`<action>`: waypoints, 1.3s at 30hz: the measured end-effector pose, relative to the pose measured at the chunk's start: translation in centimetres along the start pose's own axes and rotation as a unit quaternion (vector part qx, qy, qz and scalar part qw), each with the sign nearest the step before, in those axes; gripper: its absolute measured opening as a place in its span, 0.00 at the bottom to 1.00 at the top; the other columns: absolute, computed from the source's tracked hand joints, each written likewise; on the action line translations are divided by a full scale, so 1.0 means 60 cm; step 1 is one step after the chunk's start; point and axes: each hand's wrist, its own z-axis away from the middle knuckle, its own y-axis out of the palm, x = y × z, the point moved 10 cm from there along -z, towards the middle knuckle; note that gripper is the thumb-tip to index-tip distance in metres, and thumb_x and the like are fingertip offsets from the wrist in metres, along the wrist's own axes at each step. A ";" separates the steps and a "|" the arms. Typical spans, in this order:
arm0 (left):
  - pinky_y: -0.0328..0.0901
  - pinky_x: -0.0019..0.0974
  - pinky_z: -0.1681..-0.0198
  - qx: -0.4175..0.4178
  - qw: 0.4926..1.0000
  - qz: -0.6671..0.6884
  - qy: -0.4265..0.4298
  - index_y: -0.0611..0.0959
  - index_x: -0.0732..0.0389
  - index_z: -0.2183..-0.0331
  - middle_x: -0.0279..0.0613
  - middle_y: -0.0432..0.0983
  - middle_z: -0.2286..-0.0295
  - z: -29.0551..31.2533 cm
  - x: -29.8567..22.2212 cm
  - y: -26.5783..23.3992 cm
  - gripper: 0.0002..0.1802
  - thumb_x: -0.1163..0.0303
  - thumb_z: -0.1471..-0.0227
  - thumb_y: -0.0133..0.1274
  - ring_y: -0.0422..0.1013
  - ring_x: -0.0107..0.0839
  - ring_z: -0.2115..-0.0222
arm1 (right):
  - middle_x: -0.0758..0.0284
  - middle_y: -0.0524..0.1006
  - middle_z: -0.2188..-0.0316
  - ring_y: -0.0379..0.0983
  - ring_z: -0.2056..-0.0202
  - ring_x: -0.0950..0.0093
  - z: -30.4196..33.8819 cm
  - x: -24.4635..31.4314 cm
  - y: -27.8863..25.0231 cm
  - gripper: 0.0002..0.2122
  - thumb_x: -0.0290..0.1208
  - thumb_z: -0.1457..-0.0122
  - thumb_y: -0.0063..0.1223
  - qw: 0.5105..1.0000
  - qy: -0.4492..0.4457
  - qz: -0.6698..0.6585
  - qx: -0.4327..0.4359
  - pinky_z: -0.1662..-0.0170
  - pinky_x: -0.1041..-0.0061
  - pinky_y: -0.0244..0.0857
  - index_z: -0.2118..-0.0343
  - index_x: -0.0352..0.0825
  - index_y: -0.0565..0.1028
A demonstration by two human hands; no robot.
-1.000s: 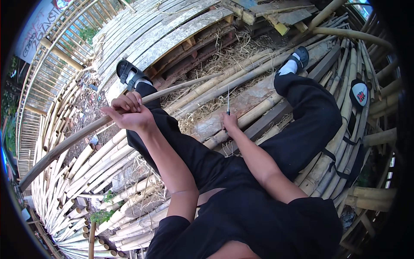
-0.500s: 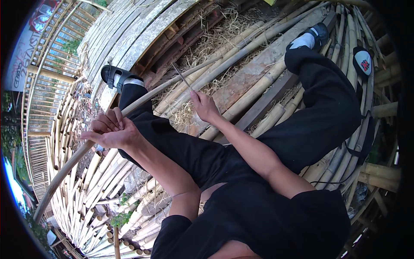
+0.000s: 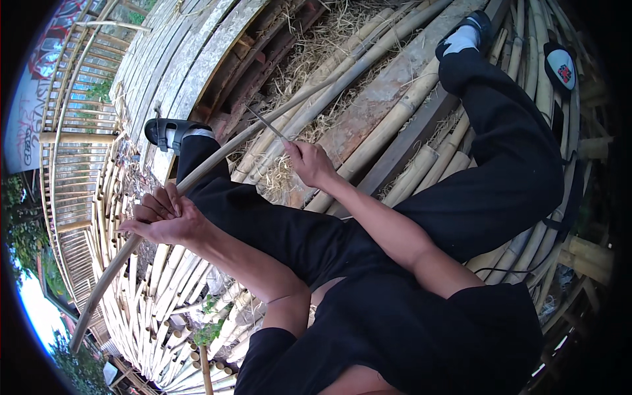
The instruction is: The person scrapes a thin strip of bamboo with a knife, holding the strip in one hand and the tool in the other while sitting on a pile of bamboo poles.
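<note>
Left hand [image 3: 161, 216]: palm turned up, fingers curled closed around the long pole [image 3: 210, 161]; the inner side of the grasp is hidden.
Long pole: slants through the left hand, its lower end toward seven o'clock, the rest running off between one and two, across the left trouser leg [image 3: 205, 172].
Right hand [image 3: 309, 163]: between two and three o'clock from the left hand, fingers folded round the handle of the knife [image 3: 272, 128].
Knife: blade pointing between ten and eleven from the right hand, crossing over the pole; contact cannot be told.
Straw [image 3: 278, 176]: just beside the right hand, at eight o'clock.
Boarded platform [image 3: 181, 59]: twelve o'clock from the left hand.
Bamboo fence [image 3: 78, 137]: between ten and eleven from there.
</note>
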 end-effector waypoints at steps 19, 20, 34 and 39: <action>0.40 0.22 0.92 0.057 0.998 -0.001 -0.009 0.50 0.49 0.91 0.26 0.40 0.94 0.008 0.000 0.045 0.32 0.41 0.42 0.24 0.35 0.18 0.93 | 0.48 0.71 0.82 0.70 0.74 0.48 -0.021 0.039 -0.029 0.27 0.50 0.39 0.33 0.999 0.028 0.006 -0.016 0.70 0.55 0.62 0.80 0.28 0.72; 0.40 0.22 0.92 0.062 0.998 -0.013 -0.005 0.50 0.49 0.91 0.26 0.40 0.94 0.011 -0.001 0.049 0.32 0.41 0.42 0.24 0.35 0.18 0.93 | 0.48 0.71 0.83 0.70 0.74 0.48 -0.016 0.050 -0.024 0.26 0.50 0.39 0.34 1.000 0.011 0.001 -0.017 0.70 0.55 0.62 0.79 0.29 0.72; 0.38 0.23 0.91 0.069 0.998 -0.001 0.003 0.51 0.48 0.92 0.25 0.40 0.94 0.008 -0.011 0.059 0.32 0.44 0.41 0.25 0.36 0.18 0.94 | 0.44 0.74 0.72 0.70 0.64 0.49 -0.071 -0.174 -0.149 0.30 0.53 0.40 0.29 0.958 0.221 0.157 -0.094 0.59 0.55 0.61 0.69 0.27 0.76; 0.37 0.23 0.90 0.054 0.998 -0.015 -0.002 0.51 0.48 0.92 0.25 0.40 0.94 0.013 -0.005 0.052 0.32 0.44 0.41 0.26 0.36 0.17 0.94 | 0.46 0.73 0.77 0.70 0.69 0.48 -0.041 0.003 -0.075 0.28 0.51 0.39 0.31 0.995 0.067 0.069 -0.009 0.65 0.54 0.63 0.77 0.27 0.73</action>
